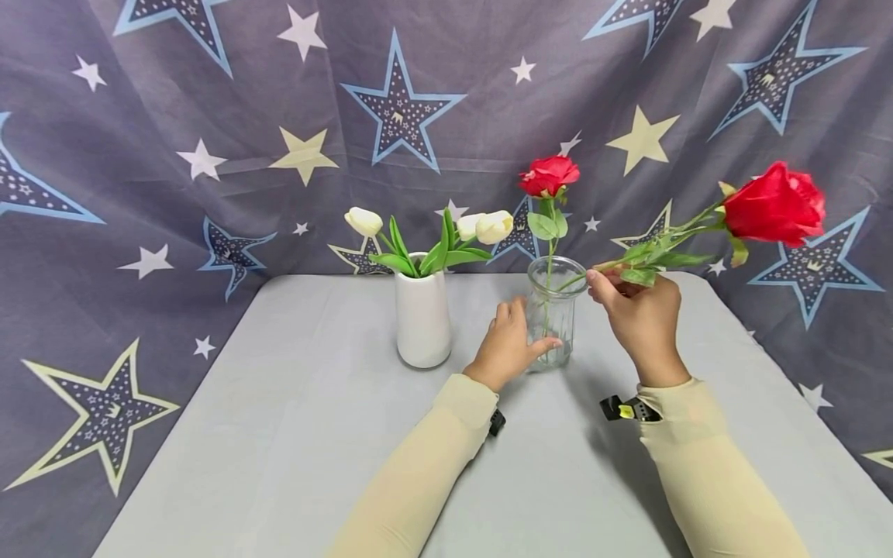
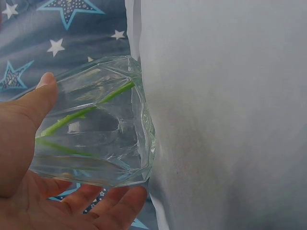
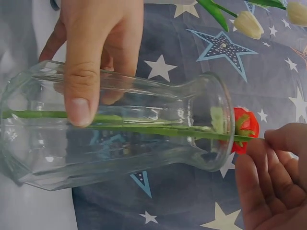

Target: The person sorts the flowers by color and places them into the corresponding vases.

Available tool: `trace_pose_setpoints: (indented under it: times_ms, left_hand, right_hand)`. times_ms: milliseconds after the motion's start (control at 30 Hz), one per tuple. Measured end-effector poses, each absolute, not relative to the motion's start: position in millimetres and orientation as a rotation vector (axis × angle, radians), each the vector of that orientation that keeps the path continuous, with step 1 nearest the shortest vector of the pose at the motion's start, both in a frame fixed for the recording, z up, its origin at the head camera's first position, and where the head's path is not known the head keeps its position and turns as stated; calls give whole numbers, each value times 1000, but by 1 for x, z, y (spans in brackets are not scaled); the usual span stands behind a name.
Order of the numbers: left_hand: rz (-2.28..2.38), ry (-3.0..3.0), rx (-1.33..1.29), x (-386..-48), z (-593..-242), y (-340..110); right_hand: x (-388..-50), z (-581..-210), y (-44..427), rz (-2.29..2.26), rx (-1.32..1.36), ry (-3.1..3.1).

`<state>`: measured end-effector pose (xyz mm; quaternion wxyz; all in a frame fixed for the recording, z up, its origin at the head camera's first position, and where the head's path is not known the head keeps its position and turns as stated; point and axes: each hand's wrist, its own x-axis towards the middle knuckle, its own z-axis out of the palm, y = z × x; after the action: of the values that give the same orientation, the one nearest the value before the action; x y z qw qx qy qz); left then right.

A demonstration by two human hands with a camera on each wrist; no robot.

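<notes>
A clear glass vase stands upright on the table. My left hand holds its lower body, thumb on one side and fingers round the other, as the left wrist view of the vase also shows. Inside stands one red rose, its bloom above the rim. At the rim's right, my right hand pinches the stem of a second red rose. That rose leans right, its lower stem running through the mouth into the vase. In the right wrist view, thumb and fingertips of the right hand meet just outside the rim.
Left of the glass vase stands a white vase with several white tulips and green leaves. A pale cloth covers the table. Behind hangs a grey-purple curtain with a star pattern.
</notes>
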<state>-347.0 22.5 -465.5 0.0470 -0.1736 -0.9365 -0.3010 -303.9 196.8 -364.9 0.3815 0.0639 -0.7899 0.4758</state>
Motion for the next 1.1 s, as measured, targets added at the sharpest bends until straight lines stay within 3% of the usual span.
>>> trace_pose_setpoints:
  times_ms: [1100]
  left_hand:
    - [-899, -2849, -524, -347, -466, 23]
  right_hand:
    - [-319, -389, 201, 1202, 7, -2323]
